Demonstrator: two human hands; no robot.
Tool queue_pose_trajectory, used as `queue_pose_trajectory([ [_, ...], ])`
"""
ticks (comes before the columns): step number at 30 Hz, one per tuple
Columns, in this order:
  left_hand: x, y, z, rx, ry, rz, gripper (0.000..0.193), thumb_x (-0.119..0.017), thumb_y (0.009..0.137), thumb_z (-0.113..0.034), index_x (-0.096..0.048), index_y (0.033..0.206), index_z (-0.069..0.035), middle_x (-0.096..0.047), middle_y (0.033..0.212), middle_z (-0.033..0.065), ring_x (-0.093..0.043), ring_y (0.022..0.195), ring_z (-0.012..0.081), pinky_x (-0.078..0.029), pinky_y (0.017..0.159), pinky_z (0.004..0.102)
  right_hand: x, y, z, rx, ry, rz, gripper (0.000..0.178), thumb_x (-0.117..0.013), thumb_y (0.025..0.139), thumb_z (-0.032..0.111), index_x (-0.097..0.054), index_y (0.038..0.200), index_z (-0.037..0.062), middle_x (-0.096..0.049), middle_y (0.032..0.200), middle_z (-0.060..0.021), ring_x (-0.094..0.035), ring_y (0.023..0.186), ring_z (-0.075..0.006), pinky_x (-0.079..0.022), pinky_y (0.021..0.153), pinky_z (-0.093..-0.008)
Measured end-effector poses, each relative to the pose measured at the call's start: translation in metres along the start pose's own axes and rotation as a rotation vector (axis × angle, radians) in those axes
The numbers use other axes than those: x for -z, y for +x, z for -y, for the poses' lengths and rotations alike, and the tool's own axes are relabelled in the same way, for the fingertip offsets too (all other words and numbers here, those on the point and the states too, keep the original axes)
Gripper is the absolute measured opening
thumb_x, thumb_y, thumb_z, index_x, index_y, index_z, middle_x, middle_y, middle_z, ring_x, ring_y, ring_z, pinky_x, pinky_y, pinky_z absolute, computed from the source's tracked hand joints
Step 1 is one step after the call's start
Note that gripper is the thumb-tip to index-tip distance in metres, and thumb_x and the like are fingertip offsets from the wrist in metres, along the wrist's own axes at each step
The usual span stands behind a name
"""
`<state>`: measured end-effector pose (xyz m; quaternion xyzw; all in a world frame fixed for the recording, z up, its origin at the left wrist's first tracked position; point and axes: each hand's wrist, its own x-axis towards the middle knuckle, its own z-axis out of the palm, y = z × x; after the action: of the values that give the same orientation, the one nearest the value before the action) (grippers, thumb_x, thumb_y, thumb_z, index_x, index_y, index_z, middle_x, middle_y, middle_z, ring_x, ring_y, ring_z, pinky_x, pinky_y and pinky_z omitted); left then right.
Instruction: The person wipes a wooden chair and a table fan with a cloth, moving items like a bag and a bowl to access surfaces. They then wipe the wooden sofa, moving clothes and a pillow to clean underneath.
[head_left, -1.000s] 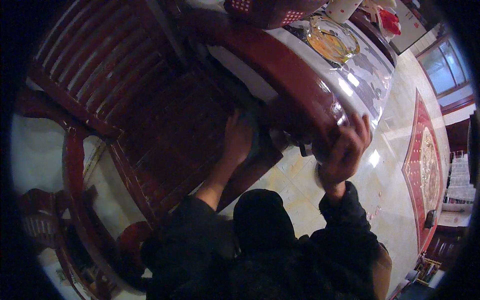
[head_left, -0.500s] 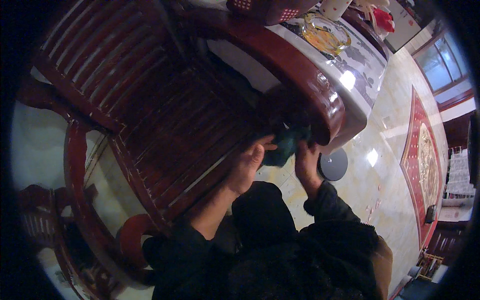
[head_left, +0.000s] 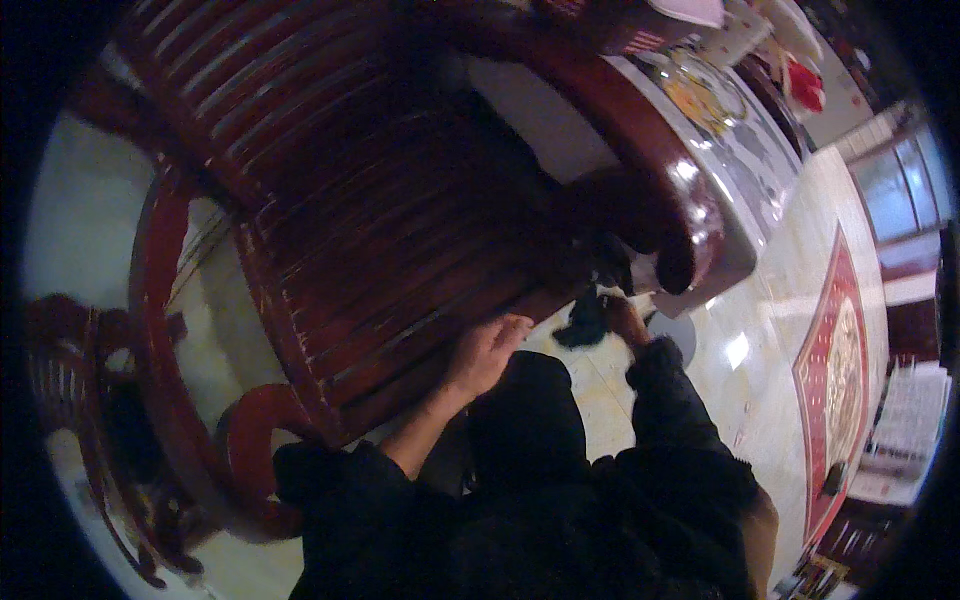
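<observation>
Dim, reddish picture; detail is lost in deep shadow over the dark sleeves [head_left: 560, 500] and under the chair [head_left: 400, 230]. Bright glare is thrown off the polished armrest [head_left: 690, 200] and the pale floor [head_left: 740, 350], lit from the windows [head_left: 900, 190] at upper right. Straight lines are bent strongly toward the black circular rim, and both hands are softly blurred.

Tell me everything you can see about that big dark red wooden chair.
The wooden chair is large, of glossy dark reddish wood. Its seat is made of parallel slats, and thick rounded armrests curve along both sides, the right one catching bright highlights. It stands upright on a pale shiny floor. The person's left hand rests on the seat's front edge; the right hand holds a dark cloth near the right armrest's front end.
</observation>
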<state>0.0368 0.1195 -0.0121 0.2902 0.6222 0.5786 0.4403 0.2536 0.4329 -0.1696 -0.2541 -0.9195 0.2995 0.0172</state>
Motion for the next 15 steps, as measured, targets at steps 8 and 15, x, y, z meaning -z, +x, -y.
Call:
queue_pose_trajectory([
  [8,0.017,-0.066,-0.001,-0.047,-0.03,-0.151,0.035,-0.055,0.099,-0.031,-0.06,0.121,-0.004,-0.067,0.11,0.0091,-0.063,0.102,0.0165,-0.05,0.086,0.031,0.099,-0.017,0.293,0.049,0.407,0.332,0.028,-0.064,0.086,0.004,-0.062,0.114,0.0002,-0.069,0.098,-0.0131,-0.067,0.09,-0.0197,-0.054,0.078,-0.0337],
  [15,0.038,-0.159,0.032,-0.163,-1.197,-0.474,0.046,-0.044,0.103,-0.04,-0.046,0.136,-0.008,-0.054,0.13,0.0091,-0.052,0.122,0.0233,-0.046,0.1,0.0426,0.019,0.021,0.429,0.612,0.588,1.097,0.052,-0.065,0.091,0.006,-0.044,0.139,0.007,-0.061,0.123,-0.0142,-0.059,0.115,-0.0252,-0.051,0.093,-0.0389],
])
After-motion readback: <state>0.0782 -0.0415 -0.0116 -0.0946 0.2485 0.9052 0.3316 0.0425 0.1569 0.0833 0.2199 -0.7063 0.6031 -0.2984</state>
